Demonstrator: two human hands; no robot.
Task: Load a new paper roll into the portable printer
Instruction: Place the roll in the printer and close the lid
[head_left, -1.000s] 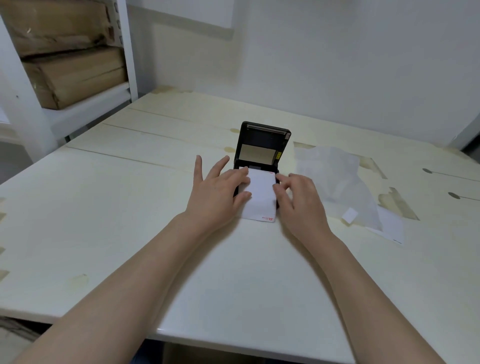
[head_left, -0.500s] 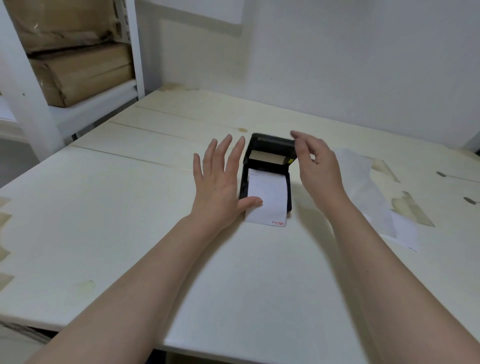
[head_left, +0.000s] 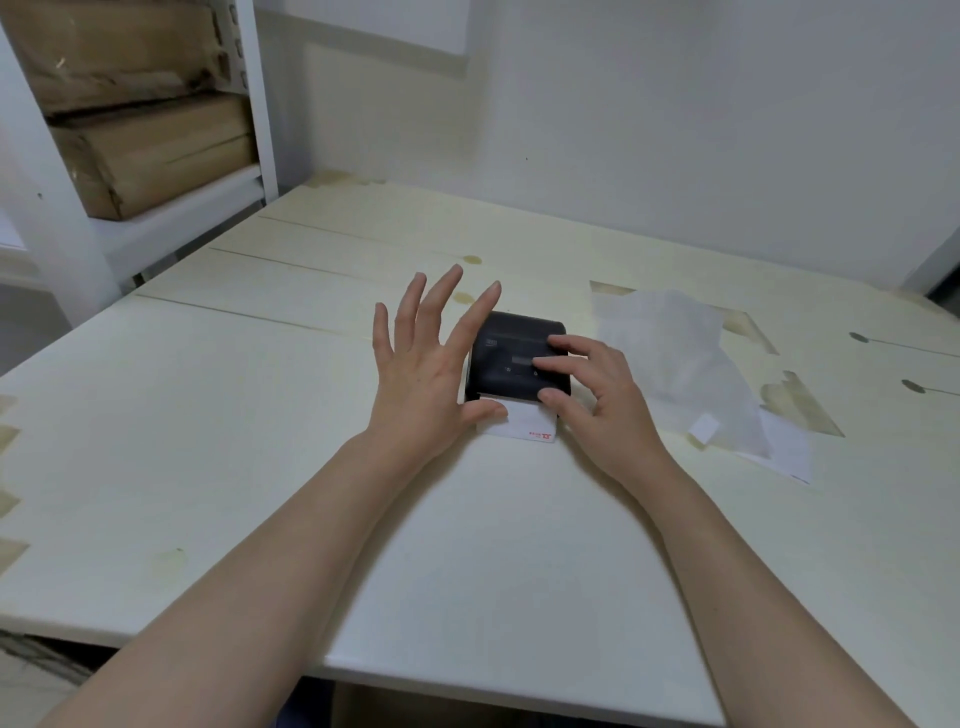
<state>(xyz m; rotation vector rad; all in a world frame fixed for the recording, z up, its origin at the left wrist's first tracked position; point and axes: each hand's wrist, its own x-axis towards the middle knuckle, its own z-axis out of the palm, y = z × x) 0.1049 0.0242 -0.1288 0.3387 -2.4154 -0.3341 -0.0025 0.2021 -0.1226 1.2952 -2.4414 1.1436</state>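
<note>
Centre of the frame, the black portable printer (head_left: 517, 358) sits flat on the pale tabletop (head_left: 260, 415) with its lid down, and a tongue of white paper (head_left: 524, 423) pokes out of its near edge, red print showing at the lower right corner of the strip. Right hand (head_left: 602, 400) is on top of the printer: fingers (head_left: 558, 364) laid across the lid near the small buttons, thumb tucked down at the near right corner by the paper, a loose, curled grip resting on the casing, not wrapped around it. Left hand (head_left: 426, 374) is wide open just left of the printer, fingers fanned and lifted, only the thumb reaching in to touch the paper strip at the printer's near left corner; whether the palm rests on the tabletop is hard to say from this angle. Over at the right of the frame, a crumpled sheet of translucent wrapping (head_left: 675, 358) lies on the tabletop, with a small white paper scrap (head_left: 704, 428) at its lower edge. Upper left, a white shelf unit (head_left: 171, 218) carries stacked cardboard boxes (head_left: 150, 156).
</note>
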